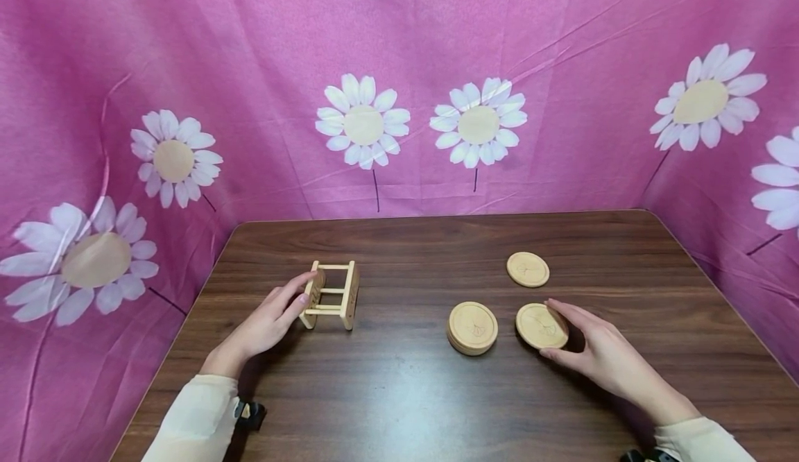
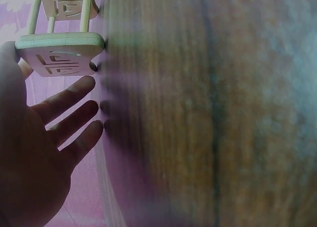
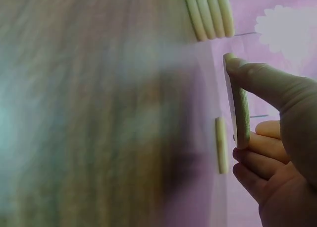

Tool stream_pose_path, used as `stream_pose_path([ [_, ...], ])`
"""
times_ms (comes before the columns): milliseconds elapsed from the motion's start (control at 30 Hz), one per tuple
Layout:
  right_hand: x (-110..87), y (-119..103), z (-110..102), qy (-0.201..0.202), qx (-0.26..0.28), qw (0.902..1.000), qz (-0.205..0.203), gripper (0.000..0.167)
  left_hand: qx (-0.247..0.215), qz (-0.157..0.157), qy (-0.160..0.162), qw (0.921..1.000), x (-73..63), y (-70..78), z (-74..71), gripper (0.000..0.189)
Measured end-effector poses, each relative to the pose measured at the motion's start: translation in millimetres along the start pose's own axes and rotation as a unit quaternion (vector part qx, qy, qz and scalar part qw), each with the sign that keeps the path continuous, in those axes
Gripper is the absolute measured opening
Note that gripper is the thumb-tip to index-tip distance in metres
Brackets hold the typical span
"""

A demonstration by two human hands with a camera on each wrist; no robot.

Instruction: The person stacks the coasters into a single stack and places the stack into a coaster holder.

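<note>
At the left of the table, my left hand holds one side of a small wooden coaster rack between thumb and index finger. Its other fingers are spread below, towards the table. The rack has two cut-out side panels joined by round rods, and no coaster stands in it. On the right, my right hand pinches a round, engraved wooden coaster by its edge, thumb on the near side and fingers on the far side. This coaster tilts slightly, close over the table.
A stack of several wooden coasters sits left of the held one. Another coaster lies flat farther back. The brown wood-grain table ends at the back against a pink cloth with daisies.
</note>
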State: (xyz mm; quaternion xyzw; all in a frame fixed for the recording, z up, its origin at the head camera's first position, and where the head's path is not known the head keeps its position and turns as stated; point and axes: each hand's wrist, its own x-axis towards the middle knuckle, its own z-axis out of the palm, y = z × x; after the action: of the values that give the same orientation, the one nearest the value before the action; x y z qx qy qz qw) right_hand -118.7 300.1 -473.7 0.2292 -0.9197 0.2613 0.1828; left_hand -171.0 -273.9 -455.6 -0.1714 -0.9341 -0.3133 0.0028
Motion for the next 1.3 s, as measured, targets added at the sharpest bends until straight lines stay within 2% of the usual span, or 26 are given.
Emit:
stream_pose_path([
  [600,17.6,-26.2,-3.8,-0.006,0.022,0.9993,-0.03,0.083,0.007,0.004,0.002,1.0,0.5,-1.3,0.5,0.046],
  [967,31.3,-39.5,6.1,-0.011,0.039,0.9974,-0.06,0.084,0.006,0.005,0.002,1.0,0.4,-1.2,0.2,0.046],
  [1300,39.8,-50.7,12.9,-0.026,0.053,0.9962,-0.064,0.083,0.008,0.011,0.005,0.9999,-0.1,-1.6,0.3,0.046],
])
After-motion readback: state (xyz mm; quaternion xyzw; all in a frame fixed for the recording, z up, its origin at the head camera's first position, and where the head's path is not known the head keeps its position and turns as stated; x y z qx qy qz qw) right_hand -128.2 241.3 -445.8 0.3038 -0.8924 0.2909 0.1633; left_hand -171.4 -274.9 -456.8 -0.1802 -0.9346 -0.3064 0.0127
